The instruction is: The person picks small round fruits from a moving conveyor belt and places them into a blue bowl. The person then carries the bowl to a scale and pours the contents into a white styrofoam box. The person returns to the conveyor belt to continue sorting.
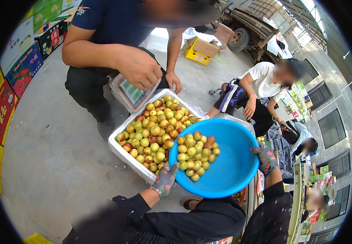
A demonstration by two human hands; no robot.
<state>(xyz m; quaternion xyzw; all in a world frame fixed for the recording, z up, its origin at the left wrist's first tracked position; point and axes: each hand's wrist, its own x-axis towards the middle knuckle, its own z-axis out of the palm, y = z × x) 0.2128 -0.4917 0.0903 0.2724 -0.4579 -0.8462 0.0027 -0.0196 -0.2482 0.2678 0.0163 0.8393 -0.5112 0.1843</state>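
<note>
A round blue plastic basin (224,170) is held tilted between my two gloved hands. My left hand (166,179), in a grey flowered glove, grips its near left rim. The right rim is in the grasp of my right hand (265,159), gloved alike. Small round yellow-green and reddish fruits, which look like fresh jujubes (198,154), are gathered at the left side of the basin. That side overhangs a white foam box (134,167) heaped with the same kind of fruit (154,131). The basin hides the box's right corner.
A person squats opposite, one hand (139,68) over a digital scale (133,94) beside the foam box. Other people sit to the right near a conveyor-like rail (296,201). Printed cartons (1,113) line the left. A yellow carton (198,52) and a truck (252,27) stand behind.
</note>
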